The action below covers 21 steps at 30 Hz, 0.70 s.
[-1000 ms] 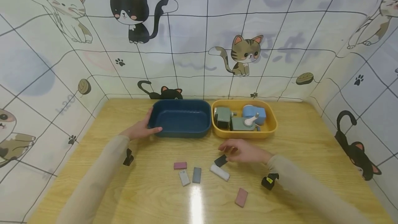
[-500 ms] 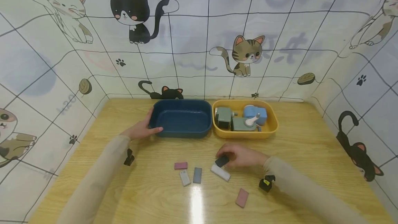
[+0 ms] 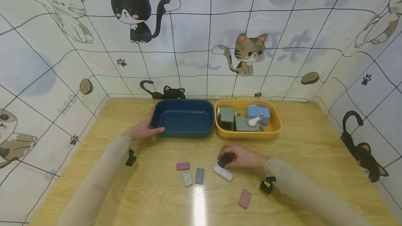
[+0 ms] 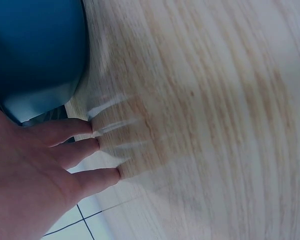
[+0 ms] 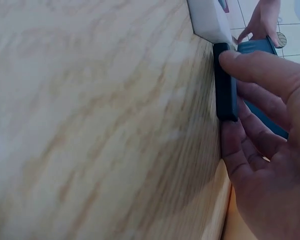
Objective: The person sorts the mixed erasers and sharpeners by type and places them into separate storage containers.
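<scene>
My right hand point(image 3: 243, 155) pinches a small black rectangular block point(image 3: 224, 160) between thumb and fingers, low over the table. In the right wrist view the thumb presses one face of the black block point(image 5: 225, 85), which stands on edge. A white block point(image 3: 223, 173) lies right beside it. At the left end of a dark blue bin point(image 3: 185, 135), my left hand point(image 3: 142, 129) rests with the thumb at the front corner and the fingers along the side. The left wrist view shows those fingers point(image 4: 97, 181) straight, their tips down on the tabletop.
Next to the blue bin stands a yellow bin point(image 3: 248, 135) with green and blue toy-like parts. Loose on the table lie a pink block point(image 3: 183, 166), a light grey block point(image 3: 187, 178), a blue-grey block point(image 3: 199, 176) and a dusty-pink block point(image 3: 244, 198). A cat-print backdrop point(image 3: 194, 62) borders the table.
My right hand has closed on the black block and shifted slightly left; the block is now tilted in its fingers. My left hand stays at the blue bin.
</scene>
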{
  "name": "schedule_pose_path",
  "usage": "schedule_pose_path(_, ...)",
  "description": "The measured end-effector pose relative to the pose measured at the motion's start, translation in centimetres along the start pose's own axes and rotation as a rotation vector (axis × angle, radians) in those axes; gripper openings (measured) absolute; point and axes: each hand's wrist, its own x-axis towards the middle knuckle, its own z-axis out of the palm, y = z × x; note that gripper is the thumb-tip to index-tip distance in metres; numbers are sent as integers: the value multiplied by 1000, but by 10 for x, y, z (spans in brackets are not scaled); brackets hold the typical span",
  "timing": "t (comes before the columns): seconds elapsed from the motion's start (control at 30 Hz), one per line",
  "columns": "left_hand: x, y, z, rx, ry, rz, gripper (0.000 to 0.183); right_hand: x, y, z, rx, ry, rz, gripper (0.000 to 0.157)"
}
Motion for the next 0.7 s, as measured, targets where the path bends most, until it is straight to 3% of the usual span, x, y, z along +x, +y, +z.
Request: schedule_pose_path(0.7, -2, 3, 0, -9, 2, 2, 109, 1, -2, 1, 70, 73, 31, 28)
